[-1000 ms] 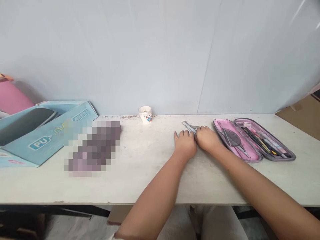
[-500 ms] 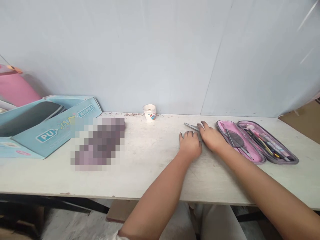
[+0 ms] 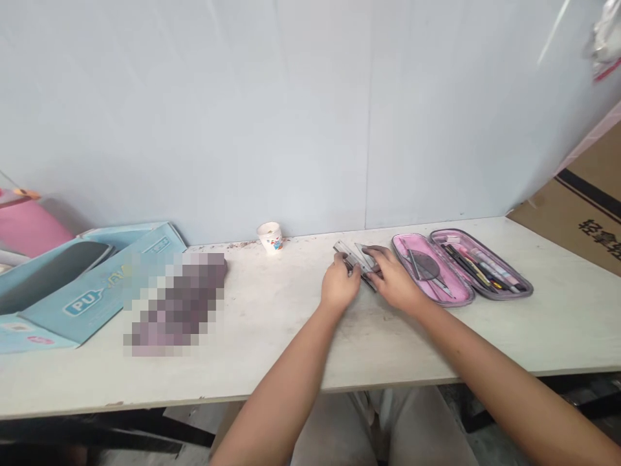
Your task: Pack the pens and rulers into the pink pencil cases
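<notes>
A clear plastic ruler (image 3: pixel 350 257) lies slanted under the fingers of my left hand (image 3: pixel 340 282), which grips its near end. My right hand (image 3: pixel 394 279) pinches a clear triangular set square (image 3: pixel 367 256) that overlaps the ruler. Both hands are close together on the white table (image 3: pixel 557 323), just left of an open pencil case with pink lining (image 3: pixel 453 266). A grey protractor (image 3: pixel 425 265) and several pens and pencils lie inside the case. Part of the ruler is hidden by my fingers.
A small paper cup (image 3: pixel 269 237) stands by the wall. Further left lie a pixelated, blurred object (image 3: pixel 174 304) and an open light-blue cardboard box (image 3: pixel 92 299). A brown carton (image 3: pixel 585 207) stands beyond the table's right end. A pale wall runs behind the table.
My hands have drawn closer and now hold the clear ruler and set square, which earlier lay flat beneath them. The view has shifted, tilting the table slightly and bringing the brown carton further in.
</notes>
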Tool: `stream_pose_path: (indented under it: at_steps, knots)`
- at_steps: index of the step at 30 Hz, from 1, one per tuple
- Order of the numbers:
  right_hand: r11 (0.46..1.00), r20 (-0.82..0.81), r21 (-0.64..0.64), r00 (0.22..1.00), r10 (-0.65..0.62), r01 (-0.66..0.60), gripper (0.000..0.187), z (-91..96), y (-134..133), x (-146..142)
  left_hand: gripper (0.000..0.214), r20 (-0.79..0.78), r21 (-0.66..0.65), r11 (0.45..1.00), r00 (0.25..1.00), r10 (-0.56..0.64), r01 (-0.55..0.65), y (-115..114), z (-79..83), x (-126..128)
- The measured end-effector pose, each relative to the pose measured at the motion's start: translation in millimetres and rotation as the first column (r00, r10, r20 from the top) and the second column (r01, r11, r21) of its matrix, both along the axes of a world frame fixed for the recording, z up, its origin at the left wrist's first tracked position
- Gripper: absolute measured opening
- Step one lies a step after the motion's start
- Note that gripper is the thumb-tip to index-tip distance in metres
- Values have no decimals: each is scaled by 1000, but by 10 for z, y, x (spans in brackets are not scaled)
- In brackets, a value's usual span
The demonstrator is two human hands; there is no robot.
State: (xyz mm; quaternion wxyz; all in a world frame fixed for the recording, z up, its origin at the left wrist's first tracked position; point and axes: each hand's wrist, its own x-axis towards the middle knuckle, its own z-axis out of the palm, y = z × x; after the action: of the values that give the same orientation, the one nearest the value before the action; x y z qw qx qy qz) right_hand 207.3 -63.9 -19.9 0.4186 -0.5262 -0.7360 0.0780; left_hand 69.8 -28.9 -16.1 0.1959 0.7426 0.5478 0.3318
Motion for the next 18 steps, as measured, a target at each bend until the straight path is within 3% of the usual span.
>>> stream_pose_path:
  at_steps: [2,4,9,13,18]
  knots:
    - [996,-12,85,1000,-5,6,44,21,-42,70,44,128,74,990,983,-130,122,-31,-1,71]
    - [990,11,137,999,-46,44,42,41,-97,189,49,136,176,952,952,-276,251,-94,3,193]
    - [961,99,158,965,-243,226,38,-19,-254,647,56,-122,206,836,861,-493,508,-295,35,622]
    - [932,245,133,900,-362,338,34,-113,-344,963,49,-316,128,860,842,-437,494,-377,-17,920]
    - [943,447,76,834,-323,324,30,-138,-374,1070,44,-420,117,893,836,-353,436,-398,-100,1042]
